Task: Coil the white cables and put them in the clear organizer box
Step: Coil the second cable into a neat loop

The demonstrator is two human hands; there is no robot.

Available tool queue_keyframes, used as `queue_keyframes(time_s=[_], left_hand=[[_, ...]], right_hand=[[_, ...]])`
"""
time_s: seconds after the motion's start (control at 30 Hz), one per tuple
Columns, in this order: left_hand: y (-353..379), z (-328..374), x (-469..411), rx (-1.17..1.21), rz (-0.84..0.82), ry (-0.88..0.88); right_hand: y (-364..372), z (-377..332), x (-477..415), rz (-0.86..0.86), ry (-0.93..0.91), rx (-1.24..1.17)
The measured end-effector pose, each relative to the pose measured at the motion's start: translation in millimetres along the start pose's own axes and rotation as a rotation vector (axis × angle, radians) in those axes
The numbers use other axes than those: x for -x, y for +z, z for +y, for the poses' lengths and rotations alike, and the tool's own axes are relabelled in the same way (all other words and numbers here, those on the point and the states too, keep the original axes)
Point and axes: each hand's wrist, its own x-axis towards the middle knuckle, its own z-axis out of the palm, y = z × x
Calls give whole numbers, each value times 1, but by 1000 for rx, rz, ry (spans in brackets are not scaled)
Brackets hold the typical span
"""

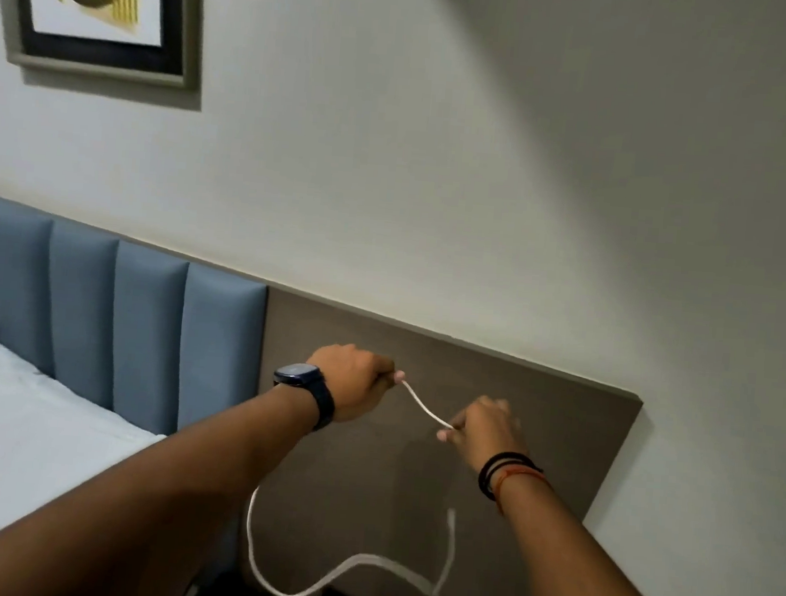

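The left hand (351,381) is closed in a fist around one part of the white cable (425,407), with the thumb pressed against the curled fingers. The right hand (479,429) pinches the same cable between thumb and fingertips; its outline is motion-blurred. Between the two hands a short taut span runs diagonally, high at the left hand and low at the right hand. Below both hands the remaining cable hangs in a slack loop: one run drops beneath the left forearm, curves along the bottom, then rises toward the right forearm, blurred. A dark smartwatch (304,385) sits on the left wrist. Black and orange bands (506,473) circle the right wrist. Behind the hands stands a brown wall panel (538,403); left of the left hand, a blue padded headboard (112,313) and white bedding (19,419).
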Motion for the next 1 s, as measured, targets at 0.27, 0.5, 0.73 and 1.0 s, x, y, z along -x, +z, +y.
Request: queue_keyframes(time_s=[0.27, 0.5, 0.73, 1.0], left_hand=[[-17, 25, -5, 369, 33, -185], [-11, 55, 10, 1059, -233, -281], [-10, 61, 6, 1153, -1, -291], [-33, 71, -19, 958, 22, -248]], right_hand=[[-26, -24, 14, -243, 40, -1224], [-69, -25, 16, -189, 236, -1466], [-105, -27, 23, -322, 69, -1726], [-121, -69, 53, -657, -344, -1937]])
